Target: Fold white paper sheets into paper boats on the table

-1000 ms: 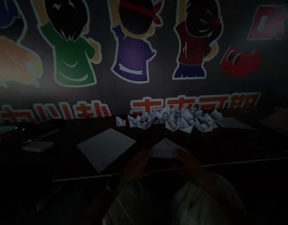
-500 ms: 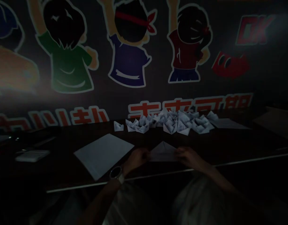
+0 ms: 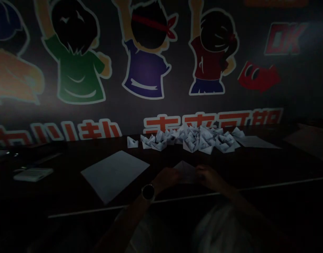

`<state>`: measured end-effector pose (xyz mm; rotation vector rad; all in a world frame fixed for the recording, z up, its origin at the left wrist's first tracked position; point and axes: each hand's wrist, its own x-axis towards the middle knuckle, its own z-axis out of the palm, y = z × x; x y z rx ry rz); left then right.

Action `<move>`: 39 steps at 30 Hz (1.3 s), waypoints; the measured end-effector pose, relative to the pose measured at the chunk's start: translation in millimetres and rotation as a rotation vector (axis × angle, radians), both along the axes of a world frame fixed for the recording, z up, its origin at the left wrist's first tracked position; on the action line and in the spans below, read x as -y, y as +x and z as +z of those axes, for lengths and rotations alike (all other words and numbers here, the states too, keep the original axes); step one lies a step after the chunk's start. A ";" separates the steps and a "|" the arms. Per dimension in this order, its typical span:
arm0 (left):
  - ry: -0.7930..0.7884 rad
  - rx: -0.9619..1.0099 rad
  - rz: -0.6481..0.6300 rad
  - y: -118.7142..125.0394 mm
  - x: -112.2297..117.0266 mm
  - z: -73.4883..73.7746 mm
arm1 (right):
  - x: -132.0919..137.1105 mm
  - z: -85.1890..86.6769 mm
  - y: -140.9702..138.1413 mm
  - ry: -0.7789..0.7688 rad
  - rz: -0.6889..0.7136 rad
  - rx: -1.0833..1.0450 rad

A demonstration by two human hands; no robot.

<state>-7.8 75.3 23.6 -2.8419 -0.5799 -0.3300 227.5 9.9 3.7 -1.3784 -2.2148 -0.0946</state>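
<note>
The scene is very dark. A folded white paper (image 3: 186, 170) with a pointed top lies on the dark table (image 3: 256, 165) just in front of me. My left hand (image 3: 168, 176), with a watch on its wrist, grips the paper's left side with bent fingers. My right hand (image 3: 207, 175) grips its right side the same way. The paper's lower part is hidden behind my fingers.
A flat white sheet (image 3: 115, 173) lies to the left of my hands. A pile of several folded paper boats (image 3: 193, 140) sits at the table's far edge, with another flat sheet (image 3: 253, 142) to its right. A pale pad (image 3: 32, 174) lies far left. A cartoon mural wall (image 3: 151, 63) stands behind.
My hands have drawn closer together over the folded paper, which now looks narrower. The left wrist has shifted right. The view has tilted slightly.
</note>
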 end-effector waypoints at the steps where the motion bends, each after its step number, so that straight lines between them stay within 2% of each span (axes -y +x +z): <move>1: 0.037 -0.042 -0.021 0.3 0.4 -0.6 | -1.2 0.0 -0.9 0.012 0.002 0.016; 5: 0.091 -0.115 -0.001 4.1 3.0 -1.5 | -3.9 0.6 -2.7 0.060 0.022 0.139; 9: 0.025 -0.039 0.072 7.8 5.2 0.3 | -5.4 -1.2 -4.6 0.092 0.003 0.203; 12: -0.140 0.077 0.169 11.2 1.9 0.9 | -8.8 -4.3 -6.5 0.087 -0.029 0.120; 16: -0.355 0.203 0.395 19.1 -10.3 -1.8 | -19.3 -9.0 -6.0 0.033 -0.106 -0.037; 21: -0.337 0.222 0.508 27.4 -19.4 -5.7 | -36.5 -16.0 -0.7 -0.083 -0.223 -0.064; 26: -0.277 0.162 0.489 28.4 -19.4 -10.1 | -41.6 -21.9 -0.4 -0.083 -0.273 -0.023; 30: -0.219 0.149 0.432 28.3 -22.5 -16.8 | -36.2 -23.1 -5.6 -0.010 -0.281 0.033; 33: -0.156 0.155 0.395 28.4 -26.6 -22.6 | -32.0 -22.0 -11.0 0.033 -0.368 0.139; 39: -0.197 0.162 0.364 26.7 -33.6 -28.8 | -27.2 -21.6 -7.5 -0.010 -0.541 0.226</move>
